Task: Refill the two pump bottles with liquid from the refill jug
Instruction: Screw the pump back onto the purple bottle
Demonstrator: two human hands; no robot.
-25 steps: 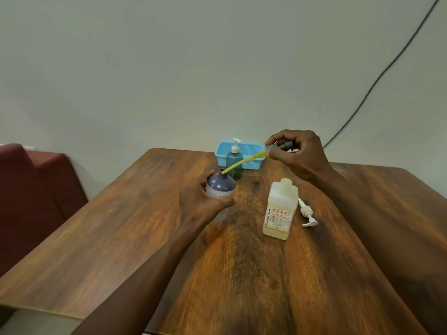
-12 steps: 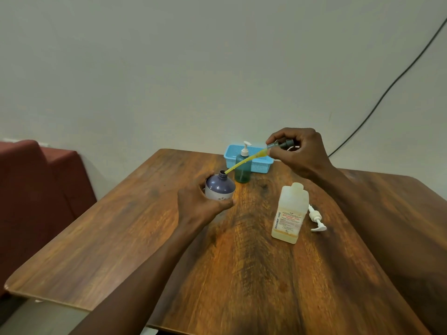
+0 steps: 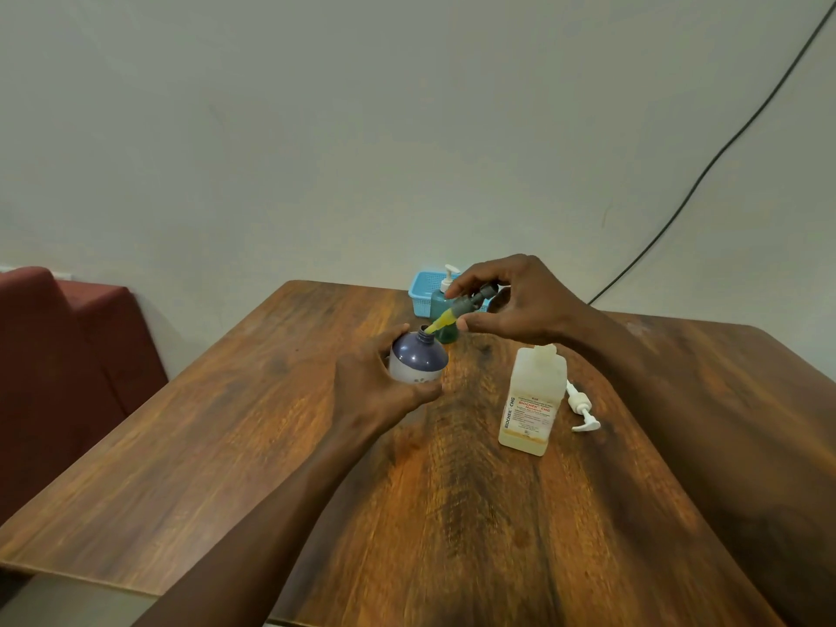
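My left hand (image 3: 377, 386) grips a round purple-topped bottle (image 3: 418, 357) standing on the wooden table (image 3: 226, 445). My right hand (image 3: 515, 300) holds a grey pump head (image 3: 472, 301); its yellow tube (image 3: 441, 322) slants down into the bottle's open neck. A translucent refill jug (image 3: 531, 400) with a printed label stands uncapped to the right. A loose white pump (image 3: 581, 407) lies beside the jug. A green pump bottle (image 3: 445, 305) stands behind, partly hidden by my right hand.
A small blue basket (image 3: 423, 294) sits at the table's far edge against the wall. A dark red seat (image 3: 63, 355) is to the left. A black cable (image 3: 705, 174) runs diagonally down the wall on the right.
My right hand has lowered and moved toward the purple bottle, so most of the yellow tube has slid into its neck. My left hand still holds the bottle.
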